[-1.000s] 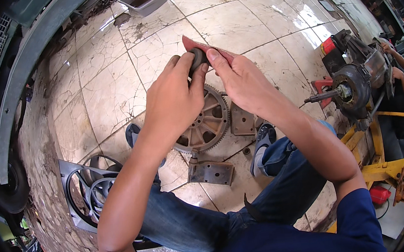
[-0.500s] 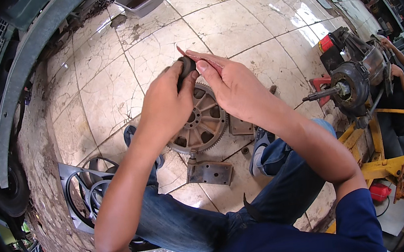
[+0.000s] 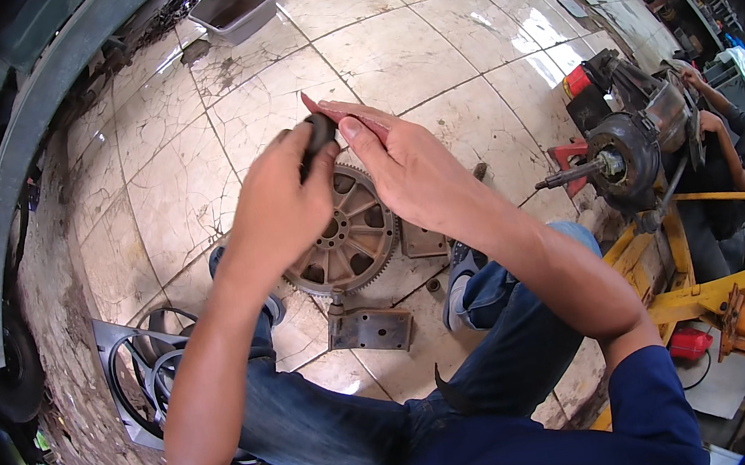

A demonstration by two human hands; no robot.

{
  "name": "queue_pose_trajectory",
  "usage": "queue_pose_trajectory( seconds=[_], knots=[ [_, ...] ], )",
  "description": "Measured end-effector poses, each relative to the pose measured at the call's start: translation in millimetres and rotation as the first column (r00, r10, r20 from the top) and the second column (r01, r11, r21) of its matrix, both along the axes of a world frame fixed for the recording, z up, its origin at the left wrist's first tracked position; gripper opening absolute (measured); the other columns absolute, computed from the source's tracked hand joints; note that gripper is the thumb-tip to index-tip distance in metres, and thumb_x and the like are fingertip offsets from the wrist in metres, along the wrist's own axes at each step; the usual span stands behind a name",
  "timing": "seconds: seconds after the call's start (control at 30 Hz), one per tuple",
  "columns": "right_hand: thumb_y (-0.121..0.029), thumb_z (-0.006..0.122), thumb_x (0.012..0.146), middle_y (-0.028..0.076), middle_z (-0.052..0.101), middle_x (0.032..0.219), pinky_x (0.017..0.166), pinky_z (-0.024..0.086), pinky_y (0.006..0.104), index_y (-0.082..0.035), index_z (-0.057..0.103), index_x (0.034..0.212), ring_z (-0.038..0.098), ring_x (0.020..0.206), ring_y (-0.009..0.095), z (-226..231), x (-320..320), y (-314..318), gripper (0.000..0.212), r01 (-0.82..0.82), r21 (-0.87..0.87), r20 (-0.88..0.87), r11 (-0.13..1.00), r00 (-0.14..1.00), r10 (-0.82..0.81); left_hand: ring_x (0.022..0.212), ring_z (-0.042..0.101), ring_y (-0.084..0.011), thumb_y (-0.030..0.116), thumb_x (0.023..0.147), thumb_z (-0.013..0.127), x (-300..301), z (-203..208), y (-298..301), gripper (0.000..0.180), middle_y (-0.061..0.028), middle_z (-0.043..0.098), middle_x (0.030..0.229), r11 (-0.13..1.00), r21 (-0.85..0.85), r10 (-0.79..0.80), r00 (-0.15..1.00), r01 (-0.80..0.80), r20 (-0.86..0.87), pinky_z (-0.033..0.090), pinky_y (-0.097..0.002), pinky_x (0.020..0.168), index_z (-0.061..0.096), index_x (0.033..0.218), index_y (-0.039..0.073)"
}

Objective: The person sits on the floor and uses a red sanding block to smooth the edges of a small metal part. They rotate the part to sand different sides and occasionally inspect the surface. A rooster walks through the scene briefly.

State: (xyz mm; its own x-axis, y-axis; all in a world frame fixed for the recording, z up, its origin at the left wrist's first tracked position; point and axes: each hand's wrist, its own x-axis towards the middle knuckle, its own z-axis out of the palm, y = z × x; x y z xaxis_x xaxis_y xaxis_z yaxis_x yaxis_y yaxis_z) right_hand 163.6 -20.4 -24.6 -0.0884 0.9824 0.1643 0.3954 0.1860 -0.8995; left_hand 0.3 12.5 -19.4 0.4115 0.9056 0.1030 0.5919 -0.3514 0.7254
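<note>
Two grips, much hidden

On the pale tiled floor (image 3: 426,54), a brown toothed metal wheel (image 3: 347,233) lies partly behind the left hand (image 3: 282,192). Right hand (image 3: 407,158): fingers clamped on a mostly covered, thin red sheet (image 3: 368,124); left: clamped on a half-hidden, dark rounded piece (image 3: 320,133) beside it.

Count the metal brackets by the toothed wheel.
2: one bracket below the toothed wheel in the picture, the other bracket to its right, partly hidden by the right forearm; more may be hidden.

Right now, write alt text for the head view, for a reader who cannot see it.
The left fingers hold a dark round part while the right fingers hold a red sheet against it. Beneath, a toothed metal wheel lies on a cracked tiled floor.
</note>
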Motion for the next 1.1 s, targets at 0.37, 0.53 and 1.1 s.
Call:
queue_pose_trajectory(
  seconds=[0.37,0.53,1.1],
  knots=[
    [-0.030,0.039,0.105,0.023,0.066,0.088,0.075,0.049,0.0403,-0.002,0.059,0.126,0.064,0.081,0.037,-5.5,-0.6,-1.0,0.040,0.029,-0.030,0.082,0.999,0.996,-0.027,0.095,0.061,-0.0465,0.019,0.093,0.056,2.1,9.9,-0.9,0.029,-0.0305,0.064,0.099,0.969,-0.247,-0.001,1.000,0.007,0.026,0.048,-0.0482,0.083,0.061,0.107,-0.006],
    [-0.032,0.038,0.106,0.014,0.059,0.072,0.065,0.046,0.0343,-0.005,0.059,0.130,0.057,0.065,0.023,5.8,1.7,-3.9,0.042,0.000,-0.156,0.028,0.988,1.000,0.005,0.087,0.063,-0.0445,0.020,0.094,0.055,7.1,-2.5,-18.6,0.028,-0.0288,0.065,0.091,0.998,-0.041,-0.047,0.990,0.053,0.136,0.048,-0.0465,0.076,0.062,0.103,-0.006],
    [-0.034,0.033,0.108,-0.003,0.037,0.056,0.050,0.035,0.0290,-0.015,0.058,0.137,0.036,0.051,0.009,15.3,15.4,-0.2,0.043,-0.019,-0.241,0.032,0.970,0.999,0.028,0.087,0.061,-0.0461,0.018,0.093,0.057,11.0,-1.6,-13.0,0.025,-0.0279,0.063,0.090,0.997,0.003,-0.071,0.991,0.071,0.109,0.046,-0.0501,0.077,0.060,0.101,-0.005]
  ],
)
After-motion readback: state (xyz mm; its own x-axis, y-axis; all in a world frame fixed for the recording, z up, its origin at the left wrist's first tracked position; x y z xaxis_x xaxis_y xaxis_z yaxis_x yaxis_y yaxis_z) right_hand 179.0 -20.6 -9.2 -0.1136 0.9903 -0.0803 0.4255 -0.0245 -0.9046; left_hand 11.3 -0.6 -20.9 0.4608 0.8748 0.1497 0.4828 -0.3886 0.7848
